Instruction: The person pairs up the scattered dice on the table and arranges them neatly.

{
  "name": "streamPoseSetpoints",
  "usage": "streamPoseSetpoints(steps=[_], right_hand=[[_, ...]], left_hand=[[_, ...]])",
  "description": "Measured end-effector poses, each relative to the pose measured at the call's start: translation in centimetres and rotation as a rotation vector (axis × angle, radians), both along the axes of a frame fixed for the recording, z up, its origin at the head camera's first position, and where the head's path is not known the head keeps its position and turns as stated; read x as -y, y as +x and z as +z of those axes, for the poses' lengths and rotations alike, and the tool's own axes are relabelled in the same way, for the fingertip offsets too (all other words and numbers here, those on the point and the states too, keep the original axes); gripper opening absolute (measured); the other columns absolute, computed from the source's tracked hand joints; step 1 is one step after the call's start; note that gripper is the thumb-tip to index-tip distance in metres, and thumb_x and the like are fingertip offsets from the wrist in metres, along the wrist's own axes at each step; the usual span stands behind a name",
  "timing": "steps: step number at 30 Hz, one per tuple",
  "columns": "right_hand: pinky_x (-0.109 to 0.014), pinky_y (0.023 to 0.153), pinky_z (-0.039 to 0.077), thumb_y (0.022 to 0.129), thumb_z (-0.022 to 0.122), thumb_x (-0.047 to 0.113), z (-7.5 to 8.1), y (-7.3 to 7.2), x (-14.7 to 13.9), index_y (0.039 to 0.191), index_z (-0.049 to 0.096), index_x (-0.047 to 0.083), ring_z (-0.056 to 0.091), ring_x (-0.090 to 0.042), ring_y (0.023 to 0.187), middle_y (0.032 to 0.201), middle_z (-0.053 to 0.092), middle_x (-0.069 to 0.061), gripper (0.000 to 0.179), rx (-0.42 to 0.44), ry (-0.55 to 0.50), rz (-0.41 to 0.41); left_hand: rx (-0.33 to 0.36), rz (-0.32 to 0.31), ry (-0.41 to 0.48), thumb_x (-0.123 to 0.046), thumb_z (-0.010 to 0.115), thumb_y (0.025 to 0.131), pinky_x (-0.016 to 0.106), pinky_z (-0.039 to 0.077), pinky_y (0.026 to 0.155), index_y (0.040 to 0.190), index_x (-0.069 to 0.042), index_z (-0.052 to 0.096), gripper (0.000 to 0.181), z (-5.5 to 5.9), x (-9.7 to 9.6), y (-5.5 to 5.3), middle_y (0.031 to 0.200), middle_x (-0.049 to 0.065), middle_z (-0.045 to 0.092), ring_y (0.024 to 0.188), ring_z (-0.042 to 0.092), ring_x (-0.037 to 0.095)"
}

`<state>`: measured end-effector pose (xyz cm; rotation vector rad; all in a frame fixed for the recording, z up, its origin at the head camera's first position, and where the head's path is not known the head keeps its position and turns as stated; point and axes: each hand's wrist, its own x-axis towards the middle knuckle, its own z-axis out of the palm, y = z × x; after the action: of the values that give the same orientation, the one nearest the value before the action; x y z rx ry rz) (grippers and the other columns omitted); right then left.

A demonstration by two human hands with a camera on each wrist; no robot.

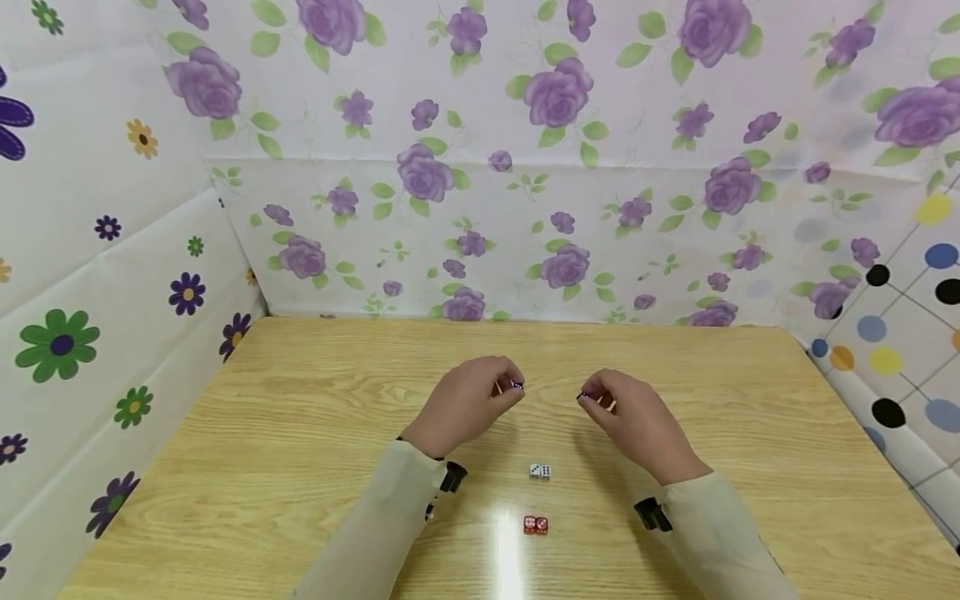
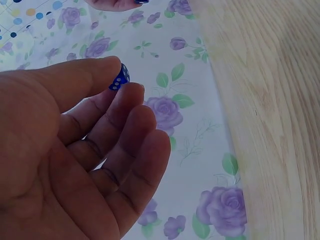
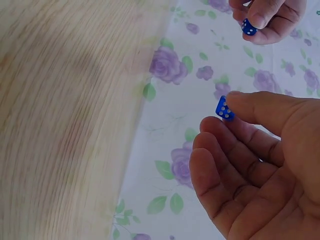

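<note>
My left hand (image 1: 468,402) pinches a blue die (image 2: 120,77) with white pips between thumb and index finger, above the table. Opposite it, my right hand (image 1: 641,421) holds a second blue die (image 3: 224,109) the same way, by thumb and fingertip. A gap separates the two hands. Below and between them, two white dice (image 1: 540,472) with dark pips sit side by side on the wood. Closer to me, two red dice (image 1: 536,525) with white pips lie together in the same manner.
The wood-grain table (image 1: 300,417) carries a bright light reflection near its front. A white cloth with purple roses (image 1: 558,92) hangs behind it. A flower-print sheet (image 1: 60,346) stands on the left, a dotted one (image 1: 888,412) on the right.
</note>
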<state>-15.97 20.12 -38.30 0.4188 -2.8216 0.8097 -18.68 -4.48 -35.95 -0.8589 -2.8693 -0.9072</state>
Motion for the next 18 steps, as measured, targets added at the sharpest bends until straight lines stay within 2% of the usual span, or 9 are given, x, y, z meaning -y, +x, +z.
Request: streamPoseSetpoints(steps=[8,18], right_hand=[[-0.029,0.067,0.049,0.089,0.065,0.014,-0.29,0.10,-0.29,0.097,0.062,0.016,0.056,-0.010,0.078,0.090,0.061,0.006,0.009,0.000,-0.009,0.015],[-0.030,0.067,0.049,0.087,0.065,0.013,-0.24,0.01,-0.19,0.097,0.062,0.015,0.057,-0.012,0.080,0.090,0.060,0.006,0.010,-0.013,-0.009,0.023]], left_hand=[[0.004,0.003,-0.009,-0.027,0.063,0.092,0.024,0.047,0.065,0.098,-0.022,0.066,0.009,-0.23,-0.10,0.03,0.085,-0.013,0.059,0.074,0.055,0.003],[0.006,0.010,-0.019,-0.027,0.063,0.092,0.026,0.049,0.072,0.099,-0.023,0.066,0.009,-0.30,-0.05,0.00,0.091,-0.013,0.062,0.083,0.058,0.003]])
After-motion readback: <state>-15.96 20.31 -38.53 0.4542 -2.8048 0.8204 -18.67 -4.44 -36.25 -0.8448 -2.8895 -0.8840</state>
